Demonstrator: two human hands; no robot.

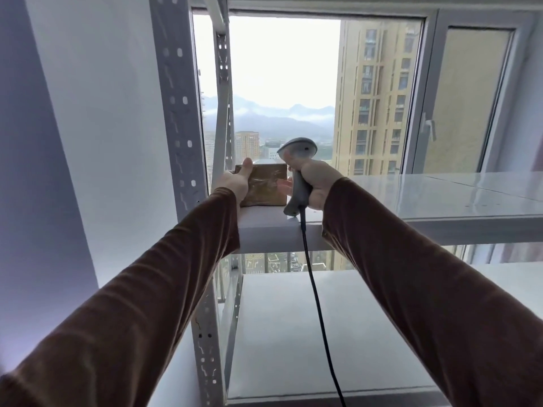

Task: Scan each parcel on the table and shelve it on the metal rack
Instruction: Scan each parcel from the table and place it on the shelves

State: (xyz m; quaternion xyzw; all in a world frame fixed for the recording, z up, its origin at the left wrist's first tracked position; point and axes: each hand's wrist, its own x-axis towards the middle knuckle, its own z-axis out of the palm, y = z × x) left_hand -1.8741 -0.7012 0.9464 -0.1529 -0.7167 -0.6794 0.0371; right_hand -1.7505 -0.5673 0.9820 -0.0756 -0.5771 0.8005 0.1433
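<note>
Head view looks up along your two brown sleeves toward the metal rack (179,118) standing in front of a window. At the middle of the frame, your left hand (236,180) holds a small brown parcel (268,185) wrapped in shiny clear tape: the thumb lies up along the parcel's left edge, and fingertips show at its right edge, so the hand wraps round it from behind. The parcel sits upright on the upper shelf (440,198) at its left end, just beside the rack's perforated uprights, its bottom edge touching the white shelf surface.

Just right of the parcel, your right hand (316,183) grips the handle of a grey barcode scanner (296,171), fingers curled round it. The scanner's head is uppermost, above the parcel's top right corner, and the handle's base rests near the shelf's front edge. Its black cable (316,304) hangs from the handle down across the shelf's front lip to the bottom of the frame, passing over a lower shelf (293,333).

Through the window you see a tall beige apartment block (376,92) at upper right and misty mountains (279,116) in the distance.
</note>
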